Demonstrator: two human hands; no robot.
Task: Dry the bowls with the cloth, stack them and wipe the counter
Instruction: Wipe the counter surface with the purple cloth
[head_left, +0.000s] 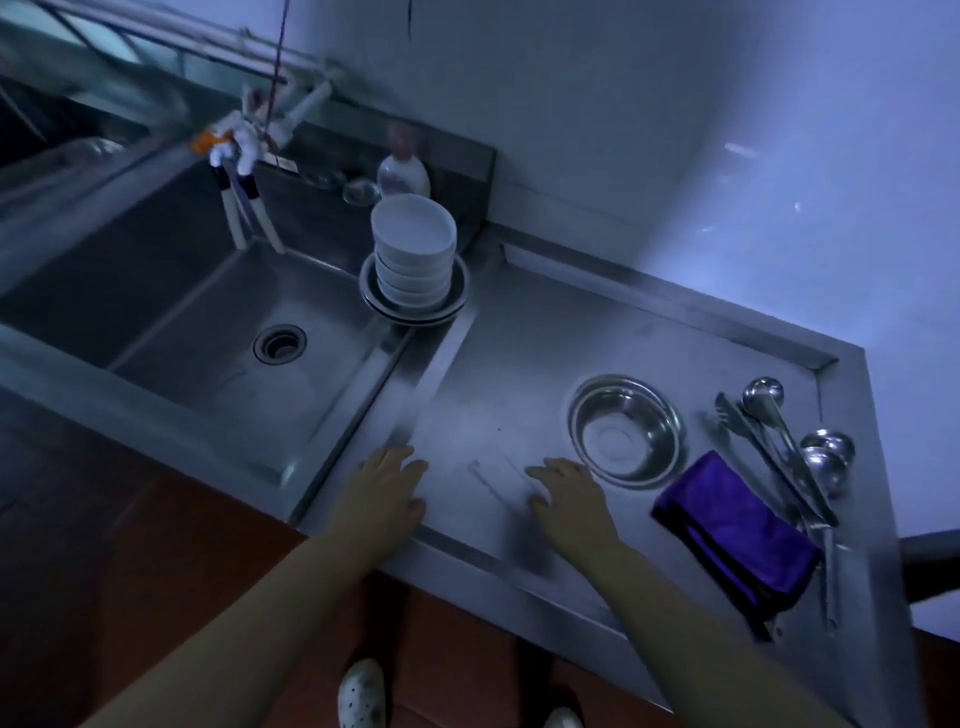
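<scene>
Sink (208, 332) at the counter's (519, 364) left end; white bowls (414, 249) stacked on plates (457, 301) at its back-left corner; left hand (384, 486) and right hand (566, 499) near the front edge, fingers loosely spread, holding nothing; steel bowl (626, 428) right of them; cloth (737, 535) folded by the front-right corner, against the ladles (810, 452). Step judged: not yet started; next, the right hand must reach for the cloth.

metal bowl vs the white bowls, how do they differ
The metal bowl is shiny steel; the white bowls look ceramic. The metal bowl sits alone on the counter beside the purple cloth; the white bowls are stacked on plates by the sink. All are upright and empty as far as visible.
</scene>
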